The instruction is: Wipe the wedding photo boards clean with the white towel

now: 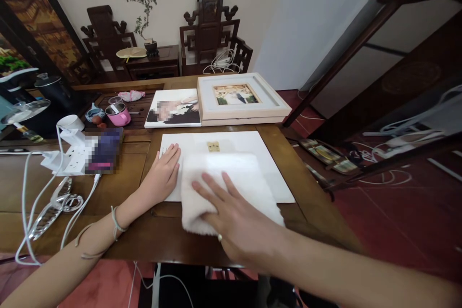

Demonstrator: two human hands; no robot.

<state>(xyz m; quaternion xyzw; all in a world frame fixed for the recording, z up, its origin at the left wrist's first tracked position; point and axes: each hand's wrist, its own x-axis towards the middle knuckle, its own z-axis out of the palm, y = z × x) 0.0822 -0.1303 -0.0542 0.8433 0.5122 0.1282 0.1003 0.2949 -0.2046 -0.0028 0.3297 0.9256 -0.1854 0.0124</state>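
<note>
A flat white panel with a small gold metal plate near its far edge lies on the wooden table. My left hand rests flat on the panel's left edge, fingers stretched out. A fluffy white cloth, folded over, covers much of the panel and overhangs its near edge. On top of the cloth my right hand lies with fingers spread, pressing it down; the thumb sits by a fold at the cloth's near left. Part of the panel is hidden under the cloth.
Behind the panel lie a photo panel and a boxed picture frame. To the left are a power strip with white cables, a phone, a silver hair claw and a pink mug. The table's right edge is near.
</note>
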